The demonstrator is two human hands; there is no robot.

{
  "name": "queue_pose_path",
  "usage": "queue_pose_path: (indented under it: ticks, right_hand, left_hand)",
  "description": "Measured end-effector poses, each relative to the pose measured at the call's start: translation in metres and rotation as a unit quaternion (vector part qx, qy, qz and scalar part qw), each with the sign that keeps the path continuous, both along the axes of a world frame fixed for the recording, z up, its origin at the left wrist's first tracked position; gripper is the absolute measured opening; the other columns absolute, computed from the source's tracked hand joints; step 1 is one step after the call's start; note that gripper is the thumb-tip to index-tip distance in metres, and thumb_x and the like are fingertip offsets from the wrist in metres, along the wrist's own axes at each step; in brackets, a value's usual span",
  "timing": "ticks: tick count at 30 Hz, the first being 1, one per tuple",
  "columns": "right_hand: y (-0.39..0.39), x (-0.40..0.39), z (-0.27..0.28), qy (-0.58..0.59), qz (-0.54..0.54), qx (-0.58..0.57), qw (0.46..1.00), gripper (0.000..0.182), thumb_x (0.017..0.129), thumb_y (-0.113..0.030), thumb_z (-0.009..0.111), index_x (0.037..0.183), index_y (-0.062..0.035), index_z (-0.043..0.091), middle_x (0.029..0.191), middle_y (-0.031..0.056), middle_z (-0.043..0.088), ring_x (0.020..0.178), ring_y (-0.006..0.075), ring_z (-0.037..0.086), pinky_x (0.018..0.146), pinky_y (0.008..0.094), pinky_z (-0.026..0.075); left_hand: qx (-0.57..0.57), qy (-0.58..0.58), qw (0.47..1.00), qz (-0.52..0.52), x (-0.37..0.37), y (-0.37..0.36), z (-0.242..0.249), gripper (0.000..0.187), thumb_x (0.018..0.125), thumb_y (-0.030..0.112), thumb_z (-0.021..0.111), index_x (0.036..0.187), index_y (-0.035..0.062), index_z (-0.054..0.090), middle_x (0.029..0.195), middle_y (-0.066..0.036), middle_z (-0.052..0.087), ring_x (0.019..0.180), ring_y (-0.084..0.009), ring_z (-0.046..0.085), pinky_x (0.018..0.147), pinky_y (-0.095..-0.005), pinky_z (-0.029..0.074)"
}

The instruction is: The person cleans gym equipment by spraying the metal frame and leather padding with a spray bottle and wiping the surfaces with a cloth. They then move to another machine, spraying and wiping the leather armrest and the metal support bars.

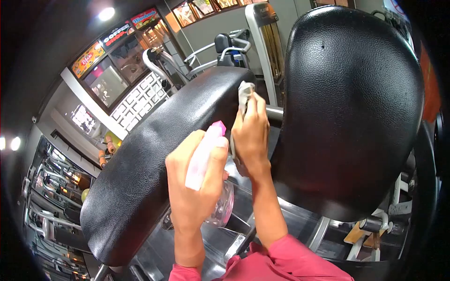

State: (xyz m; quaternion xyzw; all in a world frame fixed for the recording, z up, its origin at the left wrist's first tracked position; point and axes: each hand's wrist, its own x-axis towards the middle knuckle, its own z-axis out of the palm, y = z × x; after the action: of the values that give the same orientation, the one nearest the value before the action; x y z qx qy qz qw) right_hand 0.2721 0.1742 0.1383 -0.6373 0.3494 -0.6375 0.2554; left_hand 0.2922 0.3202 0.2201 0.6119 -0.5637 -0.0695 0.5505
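My left hand [190, 187] is closed around the neck of a spray bottle [202, 161] with a white and pink head. Below the hand, the bottle's clear pinkish body [224, 206] shows in part. My right hand [251, 133] grips a crumpled greyish cloth [245, 93] and holds it at the side edge of a long black padded cushion [154, 145]. That cushion runs slantwise from the lower left to the upper middle. On the right stands a large black padded backrest [351, 103], apart from both hands.
Metal frame bars [274, 112] join the pads, with more framework [239, 243] below. Behind them stand a tall grey machine column [265, 42] and a machine with a small black pad [222, 43]. Windows and a coffee shop sign [116, 35] are at the upper left.
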Motion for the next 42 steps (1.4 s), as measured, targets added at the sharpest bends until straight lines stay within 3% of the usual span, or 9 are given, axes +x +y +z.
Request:
queue_pose_path:
  ticks: [6,12,14,21,24,30,34,35,42]
  right_hand:
    - [0.024,-0.026,-0.006,-0.056,0.134,-0.035,0.989,0.066,0.077,0.014,0.056,0.141,-0.0022,0.049,0.127,0.0191,0.057,0.117,0.0381,0.058,0.099,0.0430,0.046]
    - [0.027,-0.025,0.002,-0.105,0.129,-0.059,0.984,0.062,0.080,0.015,0.056,0.139,-0.0016,0.051,0.130,0.0187,0.057,0.119,0.0357,0.059,0.101,0.0409,0.046]
    - [0.024,-0.024,0.003,-0.112,0.130,-0.065,0.983,0.060,0.081,0.015,0.055,0.138,-0.0015,0.052,0.129,0.0186,0.058,0.120,0.0350,0.059,0.101,0.0408,0.046]
    - [0.012,-0.033,0.022,-0.105,0.130,-0.071,0.983,0.062,0.076,0.015,0.055,0.136,-0.0004,0.053,0.128,0.0193,0.057,0.121,0.0379,0.055,0.102,0.0437,0.043]
    - [0.003,-0.035,0.035,0.002,0.120,-0.061,0.991,0.056,0.076,0.010,0.060,0.130,-0.0047,0.058,0.125,0.0163,0.058,0.111,0.0374,0.056,0.100,0.0439,0.043]
    - [-0.017,-0.025,0.059,0.165,0.055,-0.087,0.981,0.038,0.079,0.004,0.060,0.113,-0.0116,0.070,0.116,0.0091,0.065,0.103,0.0350,0.059,0.092,0.0427,0.050]
    - [-0.053,0.000,0.082,0.212,0.039,-0.087,0.973,0.025,0.079,-0.004,0.065,0.098,-0.0134,0.077,0.099,0.0143,0.072,0.096,0.0355,0.066,0.088,0.0440,0.053]
    - [-0.062,0.005,0.093,0.249,0.077,-0.052,0.964,0.028,0.078,-0.004,0.064,0.102,-0.0122,0.076,0.099,0.0173,0.071,0.096,0.0370,0.067,0.089,0.0434,0.052]
    - [-0.131,0.061,0.130,0.471,0.176,-0.030,0.864,0.033,0.077,-0.022,0.075,0.110,-0.0182,0.076,0.099,0.0149,0.074,0.090,0.0296,0.071,0.084,0.0381,0.055]
  left_hand:
    - [-0.034,-0.033,0.994,0.097,-0.001,-0.014,0.036,0.031,0.095,0.019,0.056,0.079,-0.0068,0.063,0.062,-0.009,0.059,0.048,-0.0154,0.058,0.046,-0.0303,0.047]
    - [0.020,0.034,0.985,0.169,0.009,-0.037,0.056,0.035,0.091,0.030,0.062,0.091,-0.0043,0.068,0.076,-0.010,0.062,0.056,-0.0164,0.060,0.048,-0.0292,0.054]
    - [-0.017,0.058,0.980,0.191,0.014,-0.046,0.054,0.041,0.089,0.032,0.062,0.074,-0.0059,0.067,0.060,-0.007,0.058,0.049,-0.0151,0.058,0.047,-0.0292,0.051]
    - [-0.025,0.065,0.985,0.155,0.020,-0.046,0.046,0.042,0.090,0.031,0.061,0.077,-0.0079,0.067,0.062,-0.010,0.060,0.049,-0.0153,0.058,0.047,-0.0302,0.053]
    - [-0.008,0.087,0.989,0.120,0.027,-0.044,0.042,0.034,0.094,0.026,0.057,0.097,-0.0051,0.069,0.077,-0.011,0.063,0.065,-0.0161,0.063,0.046,-0.0313,0.056]
    - [-0.044,0.053,0.993,0.092,0.022,-0.039,0.033,0.036,0.093,0.027,0.056,0.093,-0.0066,0.070,0.075,-0.010,0.063,0.060,-0.0145,0.061,0.046,-0.0301,0.054]
    - [-0.055,0.043,0.994,0.086,0.019,-0.039,0.029,0.035,0.092,0.025,0.057,0.090,-0.0072,0.070,0.069,-0.008,0.062,0.053,-0.0133,0.057,0.045,-0.0289,0.052]
    - [-0.045,0.056,0.994,0.079,0.017,-0.037,0.030,0.027,0.093,0.018,0.058,0.079,-0.0050,0.060,0.066,-0.019,0.058,0.053,-0.0326,0.060,0.052,-0.0419,0.045]
    - [-0.082,-0.040,0.994,0.055,0.019,-0.041,0.020,0.022,0.091,0.015,0.061,0.078,-0.0029,0.058,0.071,-0.022,0.056,0.066,-0.0440,0.058,0.060,-0.0473,0.044]
